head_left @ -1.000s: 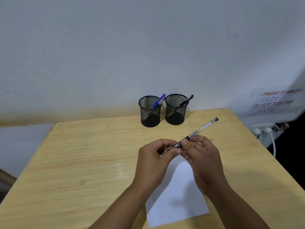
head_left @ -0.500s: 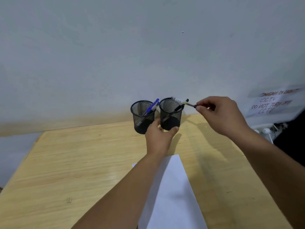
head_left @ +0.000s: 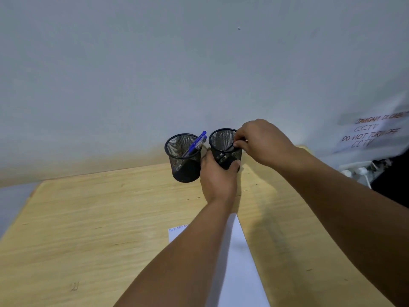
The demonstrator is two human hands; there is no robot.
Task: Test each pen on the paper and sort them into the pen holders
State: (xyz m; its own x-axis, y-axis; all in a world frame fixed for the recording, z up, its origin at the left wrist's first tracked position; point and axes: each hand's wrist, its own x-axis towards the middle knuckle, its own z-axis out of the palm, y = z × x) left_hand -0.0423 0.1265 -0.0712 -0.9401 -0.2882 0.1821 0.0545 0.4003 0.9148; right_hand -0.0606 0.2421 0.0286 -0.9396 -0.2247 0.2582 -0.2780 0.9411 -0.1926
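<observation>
Two black mesh pen holders stand side by side at the table's far edge. The left holder [head_left: 182, 159] has blue pens [head_left: 197, 142] leaning in it. My left hand [head_left: 218, 176] grips the right holder [head_left: 222, 142] from the front and below. Above that holder's rim, my right hand [head_left: 260, 141] pinches the top of a black pen [head_left: 230, 148] whose body points down inside the holder. Other dark pens lie inside it, partly hidden by mesh and fingers. The white paper [head_left: 238, 258] lies near me, partly under my left forearm, with small writing at its top left corner.
The wooden table [head_left: 99, 218] backs onto a pale wall. A taped paper notice [head_left: 371, 134] hangs on the wall at right. White plugs and cables [head_left: 356, 172] sit beyond the table's right edge.
My right hand carried the black pen from over the paper to the right holder and lowered it in. My left hand left the pen and took hold of the right holder.
</observation>
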